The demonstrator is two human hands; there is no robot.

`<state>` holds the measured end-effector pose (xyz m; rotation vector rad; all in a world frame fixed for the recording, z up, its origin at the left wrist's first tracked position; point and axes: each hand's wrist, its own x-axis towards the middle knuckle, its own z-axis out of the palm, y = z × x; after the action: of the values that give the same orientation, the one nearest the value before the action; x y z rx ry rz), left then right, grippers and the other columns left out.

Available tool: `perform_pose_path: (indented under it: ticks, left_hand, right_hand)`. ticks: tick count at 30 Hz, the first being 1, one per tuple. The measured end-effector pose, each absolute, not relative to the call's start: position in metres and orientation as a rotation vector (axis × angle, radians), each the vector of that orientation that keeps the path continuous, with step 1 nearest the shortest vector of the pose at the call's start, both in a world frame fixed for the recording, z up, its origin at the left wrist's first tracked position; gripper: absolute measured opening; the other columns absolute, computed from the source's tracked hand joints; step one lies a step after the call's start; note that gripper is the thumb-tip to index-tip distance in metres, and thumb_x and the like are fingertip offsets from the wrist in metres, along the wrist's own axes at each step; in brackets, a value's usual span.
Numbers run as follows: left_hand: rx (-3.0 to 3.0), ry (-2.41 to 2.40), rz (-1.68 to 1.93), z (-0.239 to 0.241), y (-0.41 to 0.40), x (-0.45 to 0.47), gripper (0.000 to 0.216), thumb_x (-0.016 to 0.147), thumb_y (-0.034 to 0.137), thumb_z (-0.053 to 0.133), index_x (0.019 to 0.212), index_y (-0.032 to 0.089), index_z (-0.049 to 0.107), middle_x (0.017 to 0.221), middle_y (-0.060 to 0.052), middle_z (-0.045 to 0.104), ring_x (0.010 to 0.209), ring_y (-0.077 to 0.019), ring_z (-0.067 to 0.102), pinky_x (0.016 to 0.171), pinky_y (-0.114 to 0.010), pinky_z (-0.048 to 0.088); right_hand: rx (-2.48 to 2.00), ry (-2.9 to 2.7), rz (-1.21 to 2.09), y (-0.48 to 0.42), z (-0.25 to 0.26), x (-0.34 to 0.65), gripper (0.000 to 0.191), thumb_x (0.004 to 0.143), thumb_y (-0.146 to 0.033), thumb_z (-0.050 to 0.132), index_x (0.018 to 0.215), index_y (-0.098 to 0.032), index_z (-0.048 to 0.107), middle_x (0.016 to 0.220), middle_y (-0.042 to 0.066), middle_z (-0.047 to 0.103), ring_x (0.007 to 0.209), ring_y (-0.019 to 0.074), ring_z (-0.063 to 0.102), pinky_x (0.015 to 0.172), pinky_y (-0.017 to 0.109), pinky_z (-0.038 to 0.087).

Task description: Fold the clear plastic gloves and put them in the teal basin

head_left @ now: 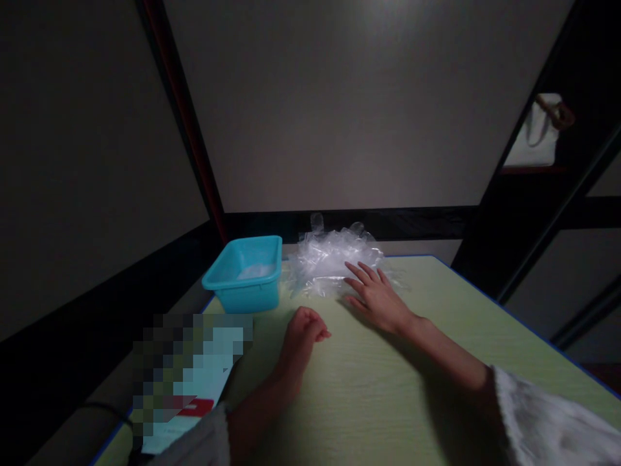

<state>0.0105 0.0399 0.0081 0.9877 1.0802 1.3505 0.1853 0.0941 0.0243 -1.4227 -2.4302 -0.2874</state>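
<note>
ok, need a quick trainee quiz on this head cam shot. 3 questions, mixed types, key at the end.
1. Which of the two hands is nearer the clear plastic pile?
2. True or false: from the wearer's side, the blue basin stands to the left of that pile.
3. Pick one. The fingers of the left hand are: (a) spread flat, (b) curled in, (c) hooked over the basin's rim.

Key: 1. The right hand. 2. True. 3. b.

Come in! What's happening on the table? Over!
Left grip curled, nothing visible inside. Right grip open at clear plastic pile. Turquoise basin alongside, nothing visibly blocking.
</note>
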Motion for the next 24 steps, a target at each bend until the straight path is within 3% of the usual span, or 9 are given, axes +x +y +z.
perform_pose_path:
  ticks: [7,15,21,24]
  left_hand:
    - [1.111,1.112,1.259,0.009,0.04,0.013,0.007,0.056,0.018,0.055,0.058,0.019,0.048,0.049,0.005,0.055,0.052,-0.0121,0.055,0.055,-0.022,0.039]
    - [1.13,1.101,1.217,0.009,0.042,0.013,0.007,0.054,0.015,0.053,0.055,0.019,0.047,0.046,0.004,0.054,0.049,-0.0118,0.053,0.053,-0.022,0.037]
    - [1.105,1.087,1.209,0.006,0.042,0.011,0.007,0.056,0.015,0.056,0.056,0.018,0.049,0.048,0.004,0.056,0.051,-0.0116,0.055,0.055,-0.022,0.039]
    - [1.045,1.084,1.209,0.003,0.042,0.009,0.008,0.06,0.017,0.058,0.064,0.017,0.052,0.059,0.001,0.061,0.058,-0.0138,0.061,0.058,-0.023,0.042]
  right_hand:
    - [-1.436,-2.433,-0.215,0.102,0.025,0.176,0.048,0.084,-0.025,0.048,0.132,-0.015,0.043,0.141,0.012,0.038,0.131,0.033,0.027,0.101,0.06,0.024]
    - [-1.434,-2.316,-0.185,0.103,0.034,0.178,0.057,0.084,-0.024,0.043,0.138,-0.012,0.03,0.144,0.015,0.031,0.131,0.0301,0.028,0.103,0.055,0.025]
    - [-1.187,-2.061,-0.296,0.091,0.045,0.19,0.053,0.083,-0.021,0.043,0.134,-0.008,0.035,0.136,0.019,0.041,0.125,0.0289,0.037,0.102,0.052,0.03]
    - [-1.027,-2.152,-0.441,0.065,0.044,0.196,0.044,0.084,-0.016,0.042,0.127,-0.012,0.044,0.127,0.015,0.052,0.119,0.0266,0.045,0.101,0.054,0.03]
